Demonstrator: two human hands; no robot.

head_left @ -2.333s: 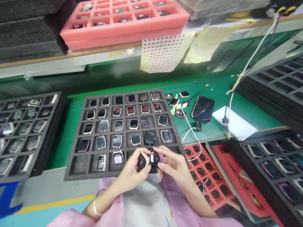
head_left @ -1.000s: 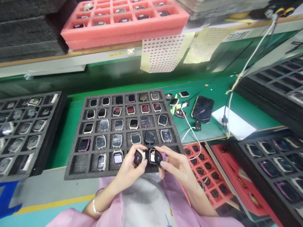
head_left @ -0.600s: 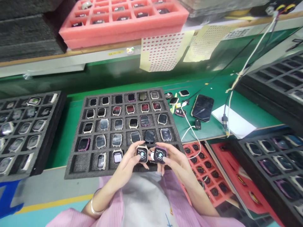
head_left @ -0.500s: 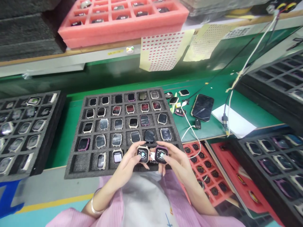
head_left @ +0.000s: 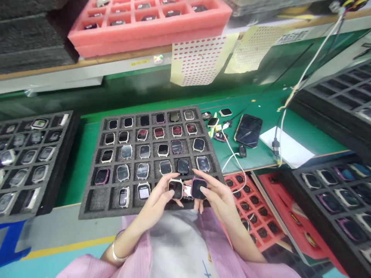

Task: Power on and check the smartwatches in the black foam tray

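Note:
My left hand (head_left: 159,194) is closed on a smartwatch with a light-coloured frame (head_left: 175,189), its thumb on the lower left of the dark screen. Beside it, my right hand (head_left: 215,192) grips a smartwatch with a purple frame (head_left: 198,188), thumb against the right side of its dark screen. Neither watch has a strap that I can see. Both are held side by side over the near edge of a dark grey foam tray (head_left: 97,199). Several more watch bodies lie in the tray's compartments, among them a watch with a lit white screen (head_left: 144,191).
Another dark foam tray of watches (head_left: 30,154) stands left. To the right lie a black phone (head_left: 248,130), white cable (head_left: 232,148), loose watches and white paper (head_left: 285,146). Red foam trays (head_left: 257,216) sit lower right; a pink foam tray (head_left: 150,36) rests on the shelf above.
Both held watches showed lit dials half a second ago; now their screens are dark. My hands have hardly moved.

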